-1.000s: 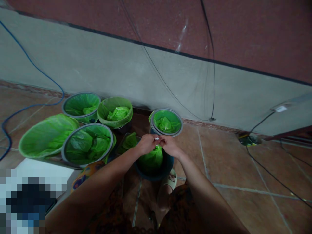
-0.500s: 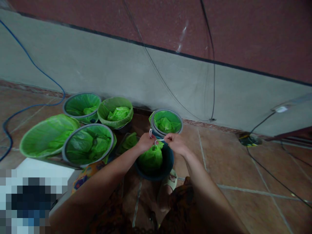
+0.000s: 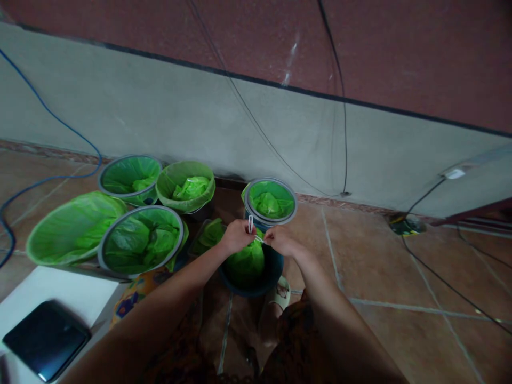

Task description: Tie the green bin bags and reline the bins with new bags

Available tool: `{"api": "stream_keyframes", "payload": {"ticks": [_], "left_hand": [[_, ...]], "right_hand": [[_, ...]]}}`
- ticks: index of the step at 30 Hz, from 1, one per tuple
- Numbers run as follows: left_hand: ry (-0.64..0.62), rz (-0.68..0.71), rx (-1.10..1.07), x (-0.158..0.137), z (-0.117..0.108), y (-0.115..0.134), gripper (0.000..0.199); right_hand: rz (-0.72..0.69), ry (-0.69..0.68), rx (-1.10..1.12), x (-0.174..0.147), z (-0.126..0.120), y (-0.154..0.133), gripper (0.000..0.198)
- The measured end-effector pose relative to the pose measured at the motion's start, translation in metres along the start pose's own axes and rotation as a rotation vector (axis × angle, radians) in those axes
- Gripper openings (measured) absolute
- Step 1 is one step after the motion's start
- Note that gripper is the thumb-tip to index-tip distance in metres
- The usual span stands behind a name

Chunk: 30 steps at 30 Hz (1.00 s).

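Over a dark blue bin, both hands are closed around a white string at the neck of a green plastic bag. My left hand pinches the string, a loop of it standing up beside the fingers. On the other side, my right hand grips another stretch of string between thumb and fingertips. Gathered at its top, the bag sits inside the bin. My fingers partly hide the knot area.
Bins lined with green bags stand at left, including a grey-rimmed bin, and another bin is by the wall. A phone lies on a white surface. A blue cable and black cables cross the floor.
My right hand has come slightly lower and closer to the left, and the string between them looks slacker. The view has shifted slightly, and the phone at lower left now shows clearly.
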State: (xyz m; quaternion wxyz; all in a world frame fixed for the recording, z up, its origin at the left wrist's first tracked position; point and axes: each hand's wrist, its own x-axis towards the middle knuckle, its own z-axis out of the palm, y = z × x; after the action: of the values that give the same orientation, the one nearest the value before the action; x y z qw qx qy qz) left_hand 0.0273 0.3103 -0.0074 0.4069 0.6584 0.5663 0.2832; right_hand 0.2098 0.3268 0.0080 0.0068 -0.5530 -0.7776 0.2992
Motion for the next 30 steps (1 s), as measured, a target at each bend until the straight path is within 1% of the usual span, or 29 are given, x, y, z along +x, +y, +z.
{"api": "stream_keyframes", "payload": {"ticks": [2, 3, 5, 7, 10, 12, 15, 18, 20, 22, 23, 24, 25, 26, 28, 30], "left_hand": [[0.013, 0.021, 0.003, -0.001, 0.001, 0.001, 0.007], [0.003, 0.019, -0.038, -0.001, 0.001, 0.001, 0.007], [-0.032, -0.012, -0.175, 0.000, 0.003, -0.001, 0.004], [-0.049, -0.056, -0.300, 0.001, 0.003, -0.004, 0.006], [-0.023, -0.103, -0.369, 0.002, 0.002, -0.006, 0.010], [0.019, -0.114, -0.339, 0.002, 0.002, -0.008, 0.011], [0.101, -0.103, -0.247, 0.003, 0.003, -0.010, 0.010], [0.109, -0.057, -0.192, 0.004, 0.003, -0.011, 0.008], [0.074, -0.008, -0.137, 0.003, 0.001, -0.009, 0.007], [0.039, 0.048, -0.075, 0.002, -0.002, -0.006, 0.009], [0.022, 0.081, -0.051, 0.001, -0.003, -0.004, 0.011], [0.004, 0.118, -0.030, 0.000, -0.004, -0.002, 0.013], [-0.014, 0.160, -0.010, -0.001, -0.004, -0.001, 0.014], [-0.030, 0.203, 0.008, -0.002, -0.004, 0.001, 0.015], [-0.041, 0.278, 0.042, -0.004, -0.003, 0.003, 0.016], [-0.006, 0.334, 0.068, -0.007, -0.002, 0.004, 0.018]], "right_hand": [[0.025, -0.034, -0.018, -0.002, -0.002, -0.005, 0.019], [0.031, -0.059, -0.027, -0.003, -0.003, -0.008, 0.020], [0.023, -0.116, -0.044, -0.005, -0.006, -0.013, 0.022], [0.007, -0.155, -0.062, -0.006, -0.009, -0.016, 0.023], [0.003, -0.146, -0.045, -0.006, -0.010, -0.016, 0.024], [-0.020, -0.149, -0.008, -0.006, -0.010, -0.014, 0.023], [-0.087, -0.191, 0.037, -0.006, -0.007, -0.012, 0.020], [-0.079, -0.198, 0.034, -0.007, -0.004, -0.009, 0.019], [-0.010, -0.135, -0.012, -0.005, -0.003, -0.007, 0.020], [0.052, 0.003, -0.032, -0.001, -0.001, -0.005, 0.025], [0.049, 0.076, -0.005, 0.001, 0.000, -0.004, 0.029], [0.015, 0.136, 0.052, 0.004, 0.001, -0.004, 0.032], [-0.046, 0.171, 0.137, 0.007, 0.002, -0.005, 0.036], [-0.119, 0.179, 0.238, 0.010, 0.004, -0.006, 0.037], [-0.215, 0.136, 0.430, 0.015, 0.009, -0.008, 0.034], [-0.196, 0.043, 0.580, 0.017, 0.015, -0.011, 0.025]]}}
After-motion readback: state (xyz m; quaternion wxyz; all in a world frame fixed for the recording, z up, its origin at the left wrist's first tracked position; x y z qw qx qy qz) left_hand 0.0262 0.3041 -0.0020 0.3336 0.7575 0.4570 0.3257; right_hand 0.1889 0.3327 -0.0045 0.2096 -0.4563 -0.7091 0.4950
